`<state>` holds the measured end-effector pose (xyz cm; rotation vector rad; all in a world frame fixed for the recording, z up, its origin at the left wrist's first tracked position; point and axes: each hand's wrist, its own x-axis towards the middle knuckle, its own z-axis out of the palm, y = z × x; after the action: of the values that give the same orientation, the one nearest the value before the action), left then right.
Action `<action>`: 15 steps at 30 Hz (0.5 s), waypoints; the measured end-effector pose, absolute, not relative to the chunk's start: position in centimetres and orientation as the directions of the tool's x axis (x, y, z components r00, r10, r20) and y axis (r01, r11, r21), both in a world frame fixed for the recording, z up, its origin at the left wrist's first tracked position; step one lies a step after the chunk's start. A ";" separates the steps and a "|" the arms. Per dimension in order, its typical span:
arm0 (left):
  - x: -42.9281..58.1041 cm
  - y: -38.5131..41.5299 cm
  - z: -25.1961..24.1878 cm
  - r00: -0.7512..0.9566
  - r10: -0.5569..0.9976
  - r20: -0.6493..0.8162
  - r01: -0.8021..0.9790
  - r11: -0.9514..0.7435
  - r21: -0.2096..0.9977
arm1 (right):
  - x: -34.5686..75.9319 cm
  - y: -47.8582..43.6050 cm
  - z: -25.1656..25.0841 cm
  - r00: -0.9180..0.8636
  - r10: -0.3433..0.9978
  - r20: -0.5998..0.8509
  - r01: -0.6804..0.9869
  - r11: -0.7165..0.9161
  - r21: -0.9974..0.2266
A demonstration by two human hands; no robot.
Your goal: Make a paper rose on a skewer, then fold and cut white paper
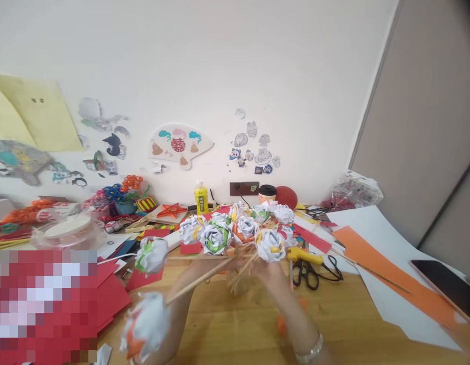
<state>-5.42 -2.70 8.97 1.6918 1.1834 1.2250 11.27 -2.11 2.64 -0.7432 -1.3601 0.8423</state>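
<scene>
- White wall with paper cut-outs, behind a pale wooden table cluttered along its far and side edges.
- Held above the table's middle: crumpled white paper roses with green, orange and yellow tints, on a bundle of thin wooden sticks.
- Left hand and right hand apparently closed around the sticks; fingers blurred, so impossible to tell which bears the weight.
- Angled toward the near-left corner: an orange-and-white paper rose, its stick spread wide of the rest. Could lever loose if gripped slackly.
- Roses packed tightly; could crease or tear off if squeezed together.
- Just right of the bundle: a yellow glue gun, beside black-handled scissors. Could burn or smear if hot; impossible to tell.
- Toward the far edge: a yellow-labelled bottle and a black-lidded paper cup. Could tip and wet the paper if bumped by the roses.
</scene>
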 end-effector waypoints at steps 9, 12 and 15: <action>-3.7 -0.2 7.4 0.075 0.944 0.322 0.190 -0.330 0.925 | 9.0 0.6 4.2 0.071 0.857 0.510 0.126 0.499 -0.857; -3.2 0.8 6.8 -0.028 0.946 0.322 0.168 -0.313 0.935 | 7.4 1.9 4.6 0.082 0.862 0.500 0.116 0.490 -0.864; -3.4 1.4 7.0 -0.051 0.943 0.328 0.148 -0.318 0.937 | 6.7 2.8 5.0 0.068 0.863 0.501 0.114 0.492 -0.863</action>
<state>-3.41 1.42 6.97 1.5224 1.1954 1.4411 6.68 2.81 4.99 -0.9238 -1.4073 0.7068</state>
